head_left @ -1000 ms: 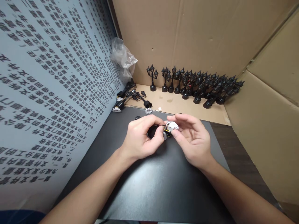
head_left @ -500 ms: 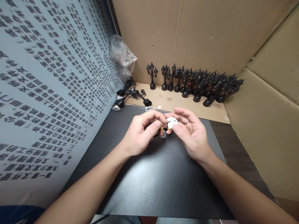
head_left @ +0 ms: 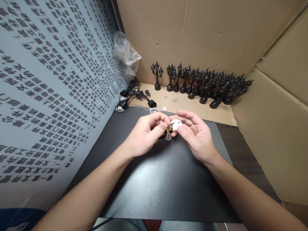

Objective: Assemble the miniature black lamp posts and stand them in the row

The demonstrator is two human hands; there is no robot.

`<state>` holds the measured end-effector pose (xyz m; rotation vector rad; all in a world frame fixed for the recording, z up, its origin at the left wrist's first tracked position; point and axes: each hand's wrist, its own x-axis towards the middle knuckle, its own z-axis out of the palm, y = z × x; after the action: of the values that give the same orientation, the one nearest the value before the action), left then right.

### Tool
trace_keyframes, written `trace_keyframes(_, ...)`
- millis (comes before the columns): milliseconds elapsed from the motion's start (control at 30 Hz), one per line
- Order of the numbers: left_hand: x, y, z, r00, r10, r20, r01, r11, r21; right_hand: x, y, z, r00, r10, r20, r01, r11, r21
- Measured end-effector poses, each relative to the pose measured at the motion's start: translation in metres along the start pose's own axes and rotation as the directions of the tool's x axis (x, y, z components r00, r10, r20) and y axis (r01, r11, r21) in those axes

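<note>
1. Above the middle of the black mat (head_left: 166, 189) on the worktop, a small lamp part is held between both hands, lifted clear of the mat so that it can be worked on close to the eyes.
2. The left hand (head_left: 146, 136) is clenched around a dark round base piece (head_left: 163, 134); its fingers (head_left: 157, 128) curl over the piece, so most of it is hidden.
3. The right hand (head_left: 196, 136) grasps a white disc (head_left: 176, 123) between thumb and forefinger, with the other fingers spread loosely behind, apparently to keep the disc's face in view.
4. Disc and base are held just beside each other, joined by short yellow wires (head_left: 169, 131); a small pale tab (head_left: 168, 138) hangs below them. Whether the wires are fixed at both ends cannot be told.
5. The disc looks flat, round and plain white; the base looks black and stubby, like the feet of the finished lamps.
6. Along the cardboard wall (head_left: 204, 32) at the back, a row of black miniature street lamps (head_left: 202, 85) is stood upright or leaning, well apart from the hands, seemingly set aside as a batch.
7. Near the back left corner, loose lamp parts (head_left: 134, 96) lie in a heap beside a crumpled clear plastic bag (head_left: 126, 53), within reach of the left hand.
8. A grey sheet printed with characters (head_left: 48, 80) is propped along the left side.
</note>
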<state>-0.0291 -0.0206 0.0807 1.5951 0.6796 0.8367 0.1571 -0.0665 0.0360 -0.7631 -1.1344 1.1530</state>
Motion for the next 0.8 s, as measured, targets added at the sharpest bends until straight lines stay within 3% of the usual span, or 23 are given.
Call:
trace_keyframes(333, -0.0002, 0.0028, -0.0041, 0.999, -0.039, -0.013, 0.040, 0.997, 0.063, 0.0004, 0.0017, 0.0003, 1.000, 0.008, 0.022, -0.008, 1.000, -0.017)
trace_keyframes(567, 0.0002, 0.0021, -0.0046, 1.000, -0.016, -0.011, 0.017, 0.996, 0.090, 0.0007, 0.0021, 0.0012, 0.999, 0.026, 0.027, -0.026, 1.000, -0.015)
trace_keyframes(800, 0.0010, 0.0002, -0.0044, 0.999, 0.027, -0.038, -0.023, 0.995, 0.093, -0.0028, 0.0032, 0.0027, 0.999, -0.034, 0.018, 0.036, 0.996, -0.085)
